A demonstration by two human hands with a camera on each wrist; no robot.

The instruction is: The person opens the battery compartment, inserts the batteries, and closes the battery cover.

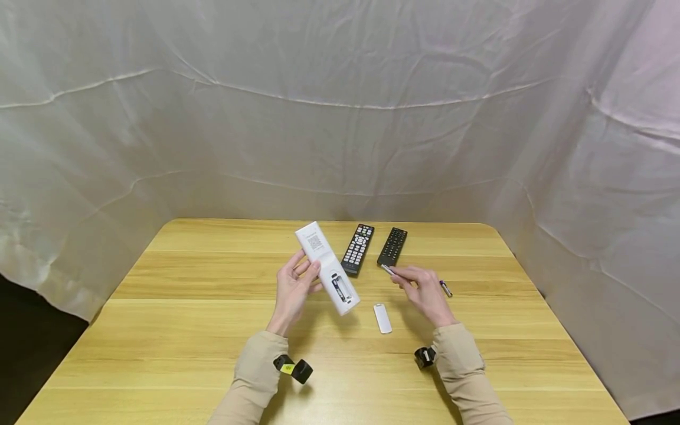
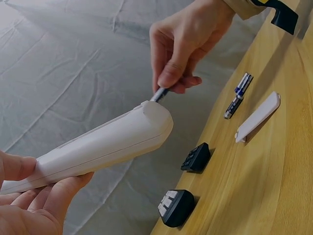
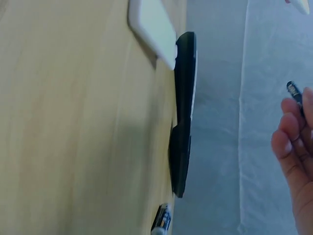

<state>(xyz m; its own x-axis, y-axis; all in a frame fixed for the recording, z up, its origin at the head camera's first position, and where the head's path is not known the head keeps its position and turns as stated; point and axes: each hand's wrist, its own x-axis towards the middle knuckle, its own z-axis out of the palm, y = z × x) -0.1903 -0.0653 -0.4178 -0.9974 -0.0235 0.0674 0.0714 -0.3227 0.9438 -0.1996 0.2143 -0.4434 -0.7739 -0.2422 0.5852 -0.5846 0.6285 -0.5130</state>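
My left hand (image 1: 293, 289) grips a white remote control (image 1: 319, 251) above the table, its back facing up and its battery compartment uncovered. One dark battery (image 1: 338, 289) lies along the compartment's left side. To the right, my right hand (image 1: 422, 289) pinches another battery (image 3: 294, 92) between thumb and fingers, apart from the remote in the head view. A white battery cover (image 1: 382, 319) lies on the table between the hands. Beside my right hand, batteries (image 2: 238, 93) with blue and dark wrappers lie on the wood.
A black remote with pale buttons (image 1: 358, 249) lies behind the white one. Right of it is a second black remote (image 1: 392, 247). The wooden table (image 1: 186, 330) is bounded by grey-white fabric (image 1: 340, 147) at the back and sides.
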